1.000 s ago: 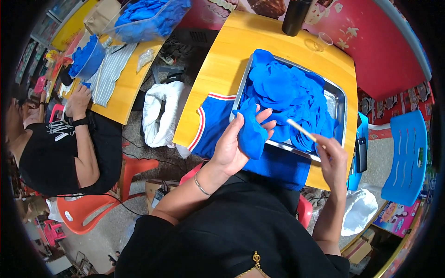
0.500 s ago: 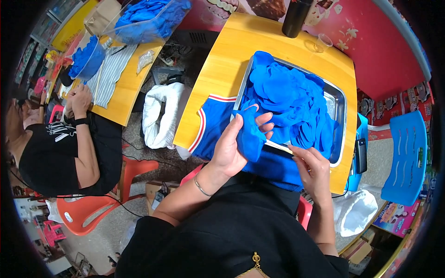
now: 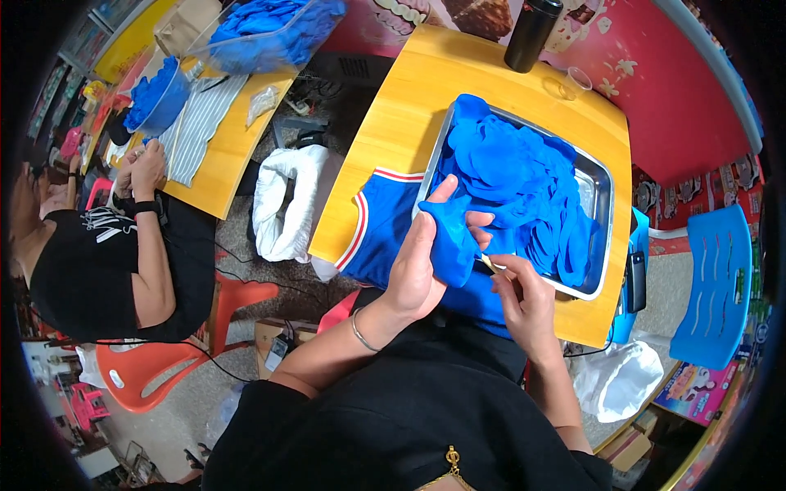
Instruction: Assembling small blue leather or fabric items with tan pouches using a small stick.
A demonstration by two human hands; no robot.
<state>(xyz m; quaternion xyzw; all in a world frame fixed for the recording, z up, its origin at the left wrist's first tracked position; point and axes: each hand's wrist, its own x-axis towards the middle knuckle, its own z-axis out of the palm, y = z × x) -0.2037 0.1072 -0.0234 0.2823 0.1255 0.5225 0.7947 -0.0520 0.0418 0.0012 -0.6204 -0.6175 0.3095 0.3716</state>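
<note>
Left hand (image 3: 422,266) is clamped on a small blue fabric piece (image 3: 452,237), thumb up along its left edge and fingers wrapped behind and over it. It holds the piece lifted off the yellow wooden worktop (image 3: 409,106), just at the near-left corner of the shiny rectangular metal tray (image 3: 602,188), probably so the lower edge is free to work on. The piece's long axis runs roughly up-down in the picture, tilted a bit, top end toward the tray, bottom end toward the person's body.

Right hand (image 3: 524,299) sits just near-right of the tray's front rim, fingers pinched together on a thin pale tool (image 3: 486,261); only its tip shows, so I cannot tell what kind it is. The tip points at the lower right edge of the held piece, touching or almost touching it.

The tray holds a loose heap of blue fabric pieces (image 3: 524,176), same colour, within easy reach of both hands. A blue garment with red and white trim (image 3: 381,233) lies flat under the tray's left edge and hangs off the worktop's near side.

Beyond the tray's far-left corner stands a black cylindrical bottle (image 3: 532,33), with a clear plastic cup (image 3: 578,80) near it. A dark phone (image 3: 636,281) lies just right of the tray, a blue plastic chair (image 3: 716,286) further right. Well left of the tray, another person in a black shirt (image 3: 90,262) works at a second yellow table (image 3: 221,155).
</note>
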